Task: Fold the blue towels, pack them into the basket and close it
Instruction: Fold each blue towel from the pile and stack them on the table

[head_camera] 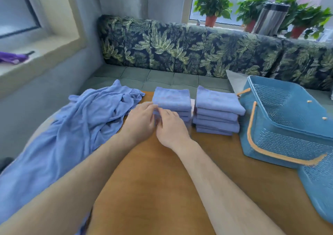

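**Blue towels: two stacks folded, a heap loose, basket open**

At the upper left of the frame a purple umbrella point(14, 57) lies on the window ledge. Below it, the loose blue towels point(72, 126) sprawl in a crumpled heap over the left edge of the wooden table point(153, 180) and run down to the lower left corner.

Your left hand point(140, 125) sits just right of that heap, at the centre of the frame. Its fingers are fairly straight and touch the near edge of the left stack point(172, 100) of folded towels. Your right hand point(171, 128) is beside it, almost touching it. Its fingers are bent against the near side of the same stack, and the blur keeps you from telling whether they pinch a layer or only press on it.

Just to the right, with a narrow gap between, stands the right stack point(218, 108). Its top towel hangs out a little to the right.

Behind the table runs the sofa point(180, 49), its backrest printed with leaves.

At the right of the frame the blue perforated basket point(292, 126) stands open on the table, near the right stack. An orange handle point(252, 132) curves along its near wall. A perforated blue flap point(319, 186), apparently its lid, reaches to the lower right corner.

At the upper right, potted plants point(212, 2) and a metal canister point(270, 18) line the windowsill.
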`<state>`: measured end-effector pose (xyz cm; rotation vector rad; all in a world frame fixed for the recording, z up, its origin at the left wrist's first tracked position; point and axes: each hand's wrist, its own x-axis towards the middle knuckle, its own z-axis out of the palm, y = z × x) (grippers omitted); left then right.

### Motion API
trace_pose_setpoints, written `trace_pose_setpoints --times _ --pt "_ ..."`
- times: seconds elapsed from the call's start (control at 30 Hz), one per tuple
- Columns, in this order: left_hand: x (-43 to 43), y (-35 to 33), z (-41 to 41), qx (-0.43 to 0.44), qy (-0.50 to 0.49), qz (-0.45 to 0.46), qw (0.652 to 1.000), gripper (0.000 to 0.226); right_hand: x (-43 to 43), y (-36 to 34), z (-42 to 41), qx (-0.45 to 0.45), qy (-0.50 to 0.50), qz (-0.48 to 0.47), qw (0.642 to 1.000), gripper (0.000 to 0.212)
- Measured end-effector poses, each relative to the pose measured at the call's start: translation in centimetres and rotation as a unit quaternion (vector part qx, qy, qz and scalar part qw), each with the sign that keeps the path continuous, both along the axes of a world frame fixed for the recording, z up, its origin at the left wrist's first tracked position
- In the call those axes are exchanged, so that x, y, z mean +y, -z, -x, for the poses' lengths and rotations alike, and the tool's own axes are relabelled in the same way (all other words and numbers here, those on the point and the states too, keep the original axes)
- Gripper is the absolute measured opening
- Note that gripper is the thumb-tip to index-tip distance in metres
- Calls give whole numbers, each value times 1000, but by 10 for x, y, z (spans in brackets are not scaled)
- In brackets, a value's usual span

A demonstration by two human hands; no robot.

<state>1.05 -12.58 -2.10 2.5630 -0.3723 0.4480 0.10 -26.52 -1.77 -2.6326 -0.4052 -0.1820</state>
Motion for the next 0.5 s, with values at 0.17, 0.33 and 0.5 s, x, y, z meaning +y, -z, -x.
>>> trace_pose_setpoints --times 0.17,0.33,0.5 --pt "92 25 31 54 -102 -20 993 49 86 18 12 44 -59 -15 997 52" --pt "164 34 46 59 -238 -58 968 39 147 32 14 70 -99 -6 993 51" --pt "198 36 28 111 -303 -77 943 56 174 41 12 76 -101 -4 992 50"
